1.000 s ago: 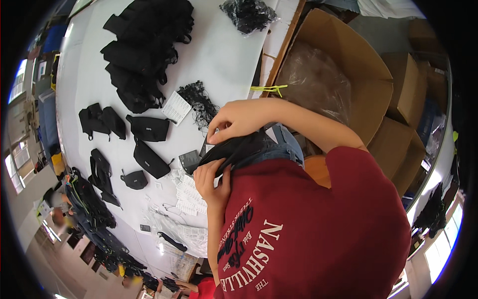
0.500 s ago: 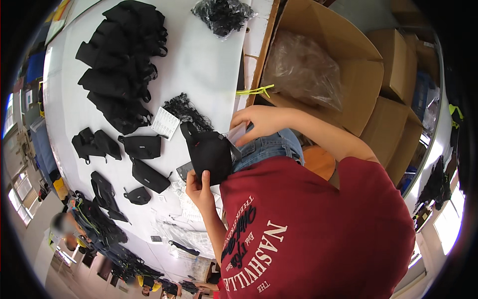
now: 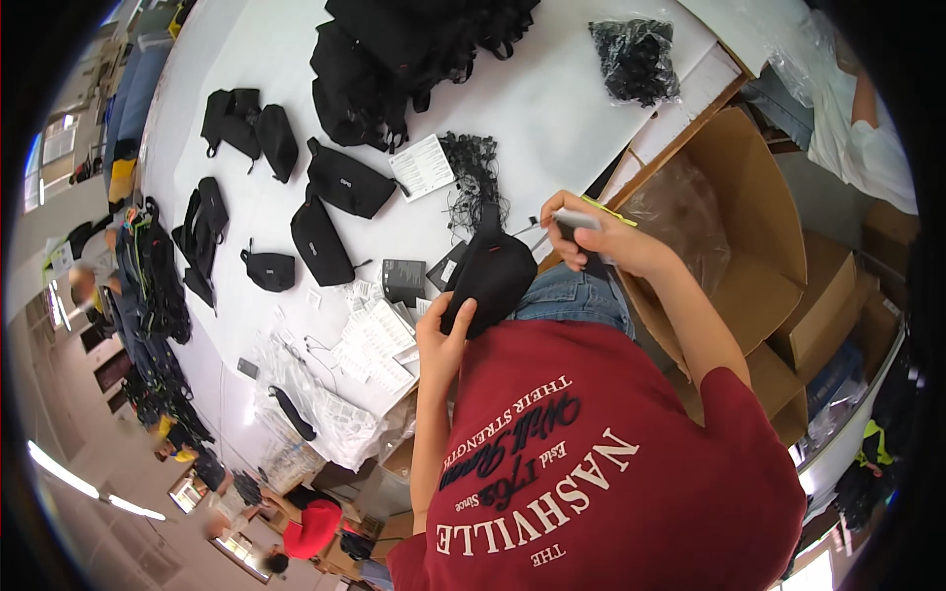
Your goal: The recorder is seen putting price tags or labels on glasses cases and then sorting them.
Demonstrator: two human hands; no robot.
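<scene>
My left hand (image 3: 445, 333) grips the near end of a small black fabric pouch (image 3: 498, 281), thumb on top, close against my shirt. A short loop handle stands up at the pouch's far end. To the right, my right hand (image 3: 613, 241) is closed on a hang tag (image 3: 577, 219), pale on one part and dark on another, apart from the pouch. A thin cord seems to run from it toward the pouch. Beyond the pouch lies a heap of black tag strings (image 3: 473, 177), beside a white printed sheet (image 3: 424, 167). Dark cards (image 3: 403, 282) rest left of the pouch.
Several black pouches (image 3: 350, 182) lie on the white table (image 3: 532, 123), with a large black pile (image 3: 394, 59) behind them. White paper labels (image 3: 374, 340) are spread near a clear plastic bag (image 3: 330, 424). A bag of black strings (image 3: 636, 61) and an open carton (image 3: 759, 207) are at right.
My view has swung, so the table's things appear farther right and higher. My right hand has drawn away from the pouch with the tag. The left hand still holds the pouch.
</scene>
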